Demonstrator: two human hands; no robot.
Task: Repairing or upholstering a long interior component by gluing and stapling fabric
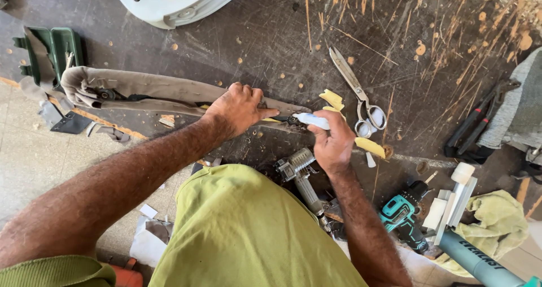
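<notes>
Left hand (240, 107) presses closed on the beige padded strip (141, 86) at frame centre-left; right hand (333, 143) grips a white tube (311, 120), tip at the strip's end. Risk: strip could shift under loose pressure, smearing glue; scissors (361, 100) lie just beside the right hand.

The scissors (357, 95) lie on the workbench (271, 33). Left of the scissors stretches the fabric strip (141, 89); right of them lie the pliers (477, 123). Nearer the person than the scissors sits the drill (402, 213), with a rag (499, 222) to its right.
</notes>
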